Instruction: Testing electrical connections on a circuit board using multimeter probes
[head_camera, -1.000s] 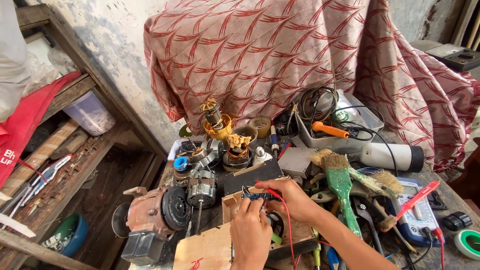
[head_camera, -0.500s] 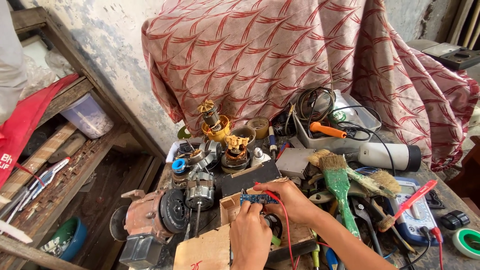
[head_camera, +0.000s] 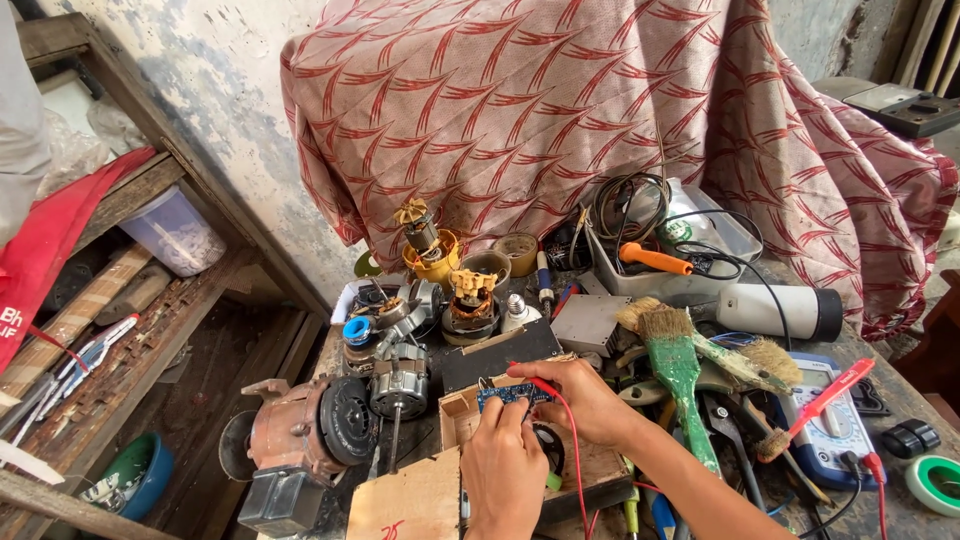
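Two hands meet over a small blue circuit board (head_camera: 513, 394), which sits on a wooden box (head_camera: 462, 412) near the front edge of the cluttered workbench (head_camera: 900, 400). Left hand (head_camera: 503, 470) has its fingertips pinched on the board's lower edge, steadying it; right hand (head_camera: 580, 398) pinches a red probe (head_camera: 540, 385) with its tip down on the board's top edge, a red lead (head_camera: 574, 450) trailing toward the person. Doing this well probably means keeping the board flat and the tip on a single contact without sliding. Just beside lie a green-handled brush (head_camera: 678, 370), a multimeter (head_camera: 828, 420) with another red probe (head_camera: 825, 395) across it, and several motor armatures (head_camera: 400, 380); a patterned cloth (head_camera: 560, 110) hangs behind.
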